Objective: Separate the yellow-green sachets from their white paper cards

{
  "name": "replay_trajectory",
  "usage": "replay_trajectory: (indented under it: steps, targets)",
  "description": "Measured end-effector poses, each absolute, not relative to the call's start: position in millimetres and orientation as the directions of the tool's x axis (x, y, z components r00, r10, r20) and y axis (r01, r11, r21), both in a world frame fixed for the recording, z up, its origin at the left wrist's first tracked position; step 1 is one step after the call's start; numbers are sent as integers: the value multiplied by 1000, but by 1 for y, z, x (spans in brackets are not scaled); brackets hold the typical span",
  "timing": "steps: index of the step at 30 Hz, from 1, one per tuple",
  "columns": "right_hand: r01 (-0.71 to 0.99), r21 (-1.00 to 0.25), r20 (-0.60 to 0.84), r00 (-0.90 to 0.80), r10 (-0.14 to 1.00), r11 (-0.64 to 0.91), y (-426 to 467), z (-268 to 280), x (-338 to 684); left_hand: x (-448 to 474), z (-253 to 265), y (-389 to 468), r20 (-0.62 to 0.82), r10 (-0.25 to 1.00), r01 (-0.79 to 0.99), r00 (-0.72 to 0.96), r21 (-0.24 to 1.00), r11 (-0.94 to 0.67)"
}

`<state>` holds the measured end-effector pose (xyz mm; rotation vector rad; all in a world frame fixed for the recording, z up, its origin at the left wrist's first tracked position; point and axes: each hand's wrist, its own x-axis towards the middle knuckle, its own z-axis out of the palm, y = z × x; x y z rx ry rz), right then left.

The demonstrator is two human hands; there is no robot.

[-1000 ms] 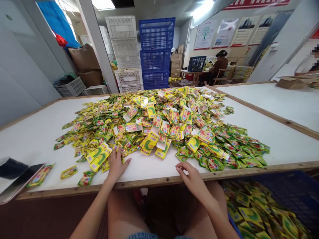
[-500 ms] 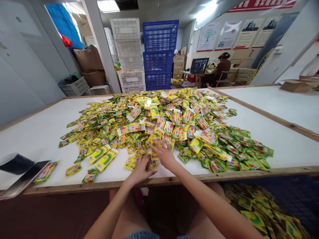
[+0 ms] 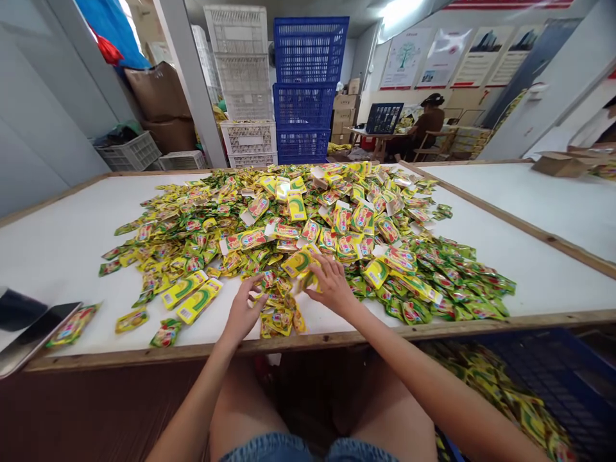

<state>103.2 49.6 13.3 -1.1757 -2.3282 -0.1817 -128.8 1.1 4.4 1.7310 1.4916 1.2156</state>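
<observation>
A large heap of small yellow-and-green sachets [image 3: 192,244] and flat yellow cartons [image 3: 297,206] lies on the white table [image 3: 62,256]. My right hand [image 3: 333,287] grips a small yellow carton [image 3: 305,282], blurred and partly hidden by the fingers, at the front of the heap. To its left is my left hand [image 3: 244,309], fingers curved and apart, its tips beside loose sachets [image 3: 268,280]. Between my hands, several more sachets [image 3: 279,321] spread toward the table's front edge. Two yellow cartons [image 3: 199,301] rest left of my left hand.
A phone [image 3: 36,333] and a dark cup [image 3: 19,309] are at the left edge. Wooden strips [image 3: 327,339] border the table. Below right, a blue crate [image 3: 553,366] holds more packets. Stacked blue crates [image 3: 308,102] and white crates [image 3: 243,83] stand behind; a person [image 3: 430,122] sits farther back.
My hands have moved apart, the left going left and the right slightly right. The upright carton under my right hand is now lifted and tilted. Sachets between my hands are more exposed.
</observation>
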Motion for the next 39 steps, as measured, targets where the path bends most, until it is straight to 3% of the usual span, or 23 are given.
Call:
replay_trajectory:
  steps: [2,5,8,12,14,17,19,22,24,27,30,34,36,39]
  targets:
    - [757,-243,516,-429,741,607,44,19,93,-123,2,2,270,962,413,38,872,-261]
    - [663,-411,413,-476,776,625,39,17,74,-105,-5,7,200,966,221,162,947,-233]
    - [588,-578,380,-420,824,566,34,10,63,-89,-12,11,159,981,12,110,987,-162]
    - [464,-738,481,-148,864,490,17,12,53,-72,-16,7,240,966,84,92,965,-248]
    - [379,-772,489,-161,858,511,5,16,49,-64,-17,5,278,957,158,86,944,-288]
    - [357,-782,472,-196,860,511,-6,16,61,-62,-22,9,230,973,127,-19,966,-226]
    - [488,-742,456,-135,880,460,-3,9,89,-67,-25,16,179,976,7,-123,984,-180]
    - [798,-523,424,-61,903,300,16,-8,142,-75,-23,27,105,966,-246,-238,955,-164]
    - [915,-357,386,-39,922,188,31,-19,170,-77,-17,32,57,971,-393,-232,908,-147]
    - [977,-179,315,-52,948,113,47,-25,188,-82,-4,35,19,979,-498,-203,859,-120]
    - [992,-100,301,-48,952,82,50,-21,190,-96,8,31,37,970,-521,-239,838,-160]
    - [985,-146,298,-44,953,91,43,-4,184,-120,12,22,29,974,-541,-223,828,-149]
    - [939,-257,269,-158,950,229,39,5,169,-123,11,17,9,979,-539,-202,834,-119]
    - [740,-457,224,-441,869,493,39,12,124,-113,13,10,-31,986,-510,-166,858,-59]
